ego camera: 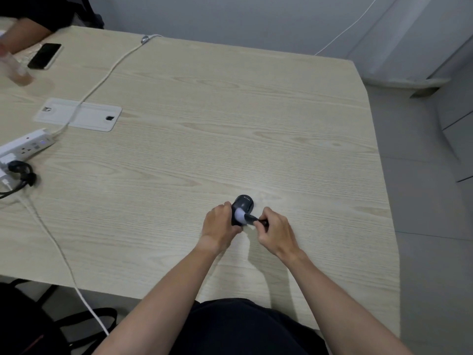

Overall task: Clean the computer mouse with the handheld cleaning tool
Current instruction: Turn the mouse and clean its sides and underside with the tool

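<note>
A black computer mouse (pixel 245 202) rests on the light wooden table (pixel 204 124), near its front edge and right of centre. My left hand (pixel 219 224) grips the mouse from its left side and hides its near end. My right hand (pixel 275 233) holds a small black-handled cleaning brush (pixel 252 218). The brush's white bristle tuft presses on the top of the mouse.
A white power strip (pixel 25 144) with plugs and cables lies at the left edge. A white cable (pixel 61 252) runs off the front edge. A cable hatch (pixel 79 114), a phone (pixel 44 56) and another person's arm (pixel 28 32) sit at the far left.
</note>
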A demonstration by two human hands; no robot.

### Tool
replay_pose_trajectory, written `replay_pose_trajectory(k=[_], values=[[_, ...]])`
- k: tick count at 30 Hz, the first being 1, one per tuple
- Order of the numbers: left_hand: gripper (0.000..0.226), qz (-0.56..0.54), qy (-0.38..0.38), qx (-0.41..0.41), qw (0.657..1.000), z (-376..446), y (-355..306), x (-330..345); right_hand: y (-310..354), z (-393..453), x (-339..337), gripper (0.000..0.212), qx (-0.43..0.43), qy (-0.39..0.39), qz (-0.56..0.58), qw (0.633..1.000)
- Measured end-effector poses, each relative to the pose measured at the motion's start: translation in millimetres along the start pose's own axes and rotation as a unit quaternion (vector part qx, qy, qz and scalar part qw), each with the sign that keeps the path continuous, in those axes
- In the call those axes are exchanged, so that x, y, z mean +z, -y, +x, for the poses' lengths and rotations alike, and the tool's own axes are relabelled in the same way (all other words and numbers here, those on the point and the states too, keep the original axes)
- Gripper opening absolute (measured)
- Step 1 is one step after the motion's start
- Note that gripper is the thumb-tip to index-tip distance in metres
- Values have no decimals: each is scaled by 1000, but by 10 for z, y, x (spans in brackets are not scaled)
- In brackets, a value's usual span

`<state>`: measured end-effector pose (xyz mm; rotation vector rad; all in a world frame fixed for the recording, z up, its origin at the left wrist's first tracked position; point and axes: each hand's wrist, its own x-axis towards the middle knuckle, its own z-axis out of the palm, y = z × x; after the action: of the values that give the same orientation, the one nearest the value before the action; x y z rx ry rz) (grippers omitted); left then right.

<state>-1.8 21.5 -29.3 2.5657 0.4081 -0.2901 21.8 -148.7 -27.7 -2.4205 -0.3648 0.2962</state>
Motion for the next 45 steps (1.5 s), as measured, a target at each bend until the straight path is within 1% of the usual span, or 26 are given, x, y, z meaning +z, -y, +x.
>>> replay_pose_trajectory(k=[2, 3, 4, 6, 8, 9, 11, 13, 16, 18, 20, 21, 22, 24, 26, 29, 32, 34, 37, 39, 42, 43, 45], values=[[41, 32, -1, 4, 999, -2, -25, -7, -3, 73, -6, 17, 69, -46, -23, 996], [40, 46, -2, 1, 999, -9, -41, -8, -4, 96, -18, 17, 99, -67, -17, 993], [40, 57, -2, -3, 998, -18, -57, 0, -2, 98, -34, 18, 108, -79, 2, 991], [41, 77, 1, -11, 997, -41, -98, 30, 7, 52, -62, 19, 72, -67, 52, 994], [46, 93, 8, -18, 996, -54, -133, 51, 32, -42, -51, 20, 14, -26, 83, 996], [48, 100, 14, -21, 995, -51, -141, 53, 30, -73, -26, 20, 7, -8, 89, 996], [53, 129, 31, -27, 991, -34, -152, 41, 5, -64, 26, 18, 41, -8, 78, 996], [57, 170, 49, -42, 983, -21, -183, 18, -8, -37, 45, 14, 79, -36, 56, 995], [56, 223, 54, -57, 972, 34, -262, -64, 6, -36, 21, 15, 83, -85, 72, 990], [55, 223, 39, -13, 974, 130, -291, -150, 43, -52, 0, 18, 56, -96, 103, 988], [70, 190, 37, 82, 978, 261, -274, -229, 77, -67, 1, 18, 18, -66, 127, 989], [75, 185, 59, 135, 972, 323, -258, -263, 89, -69, 16, 19, 9, -44, 125, 991], [74, 191, 94, 176, 961, 378, -237, -292, 96, -61, 32, 18, 14, -28, 112, 993], [65, 211, 163, 214, 940, 453, -157, -305, 92, -27, 54, 15, 57, -33, 80, 995], [68, 204, 184, 224, 935, 467, -50, -278, 96, -3, 43, 12, 96, -65, 62, 991], [70, 156, 178, 217, 947, 453, 54, -231, 141, -14, 20, 13, 90, -80, 67, 990], [63, 125, 164, 214, 955, 460, 71, -237, 177, -59, 33, 17, 53, -44, 90, 994], [60, 121, 161, 201, 959, 472, 58, -277, 169, -71, 61, 19, 50, -24, 77, 995], [47, 114, 149, 183, 965, 487, 43, -327, 120, -43, 57, 18, 112, -76, 47, 990], [46, 120, 147, 170, 967, 485, 65, -324, 92, -39, 28, 20, 132, -101, 49, 985], [53, 130, 152, 143, 969, 451, 89, -298, 109, -85, 0, 23, 83, -91, 92, 988], [54, 145, 144, 148, 968, 436, 87, -288, 119, -104, 4, 24, 65, -75, 104, 990], [57, 190, 120, 189, 956, 410, 80, -275, 123, -125, 35, 23, 57, -45, 105, 992]])
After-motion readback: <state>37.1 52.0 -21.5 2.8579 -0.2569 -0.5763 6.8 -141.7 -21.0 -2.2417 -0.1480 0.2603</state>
